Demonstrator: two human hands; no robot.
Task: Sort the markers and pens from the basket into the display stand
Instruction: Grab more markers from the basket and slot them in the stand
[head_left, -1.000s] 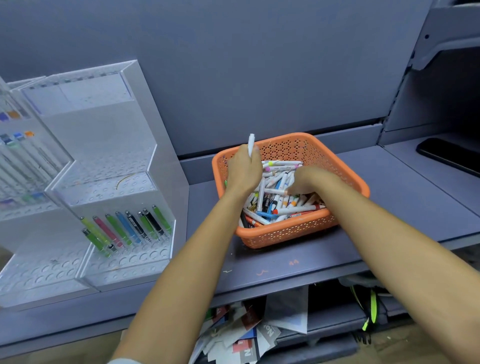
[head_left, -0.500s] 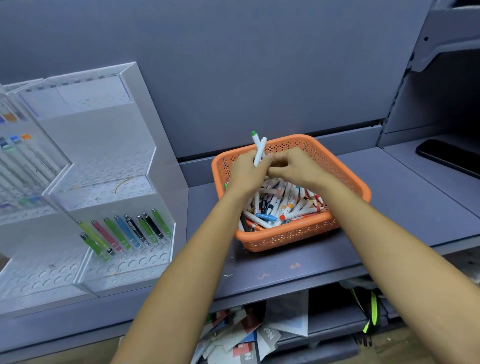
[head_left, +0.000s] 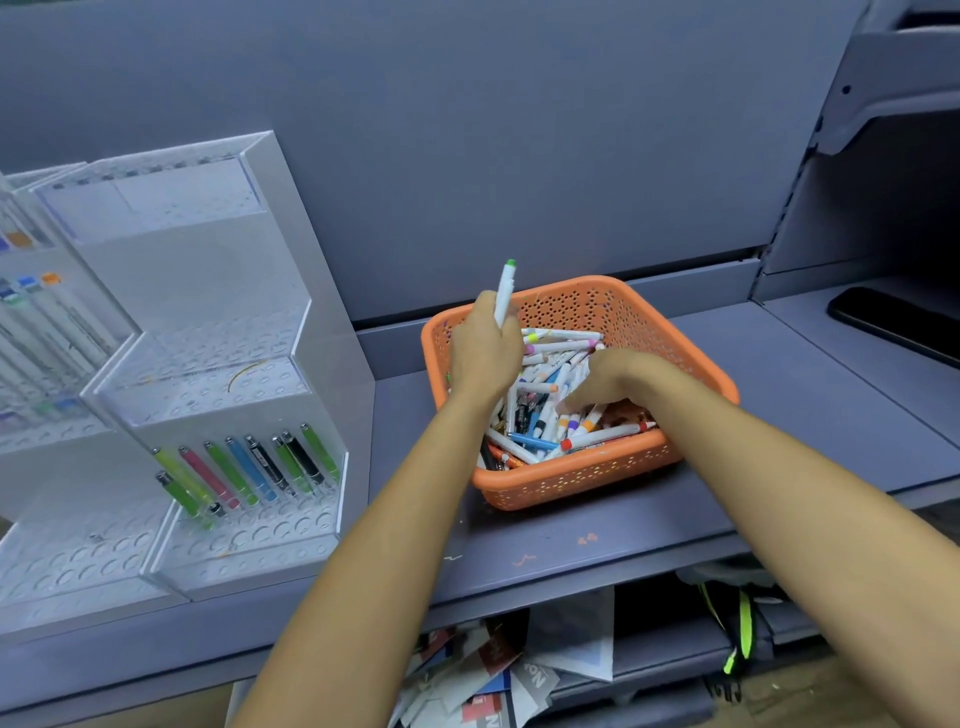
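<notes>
Fingers of my left hand (head_left: 485, 353) clench a white, green-tipped marker (head_left: 505, 291) upright over the orange basket (head_left: 571, 480). My right hand (head_left: 605, 379) digs into the pen pile (head_left: 545, 421) inside; I cannot tell its grasp. The display stand (head_left: 249, 415) stands left of the basket.

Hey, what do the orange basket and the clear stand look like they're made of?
Basket: likely moulded plastic, matte orange; its walls are pierced with small holes. Stand: probably clear acrylic, glossy; you see pens through its panels, and edges catch light.
</notes>
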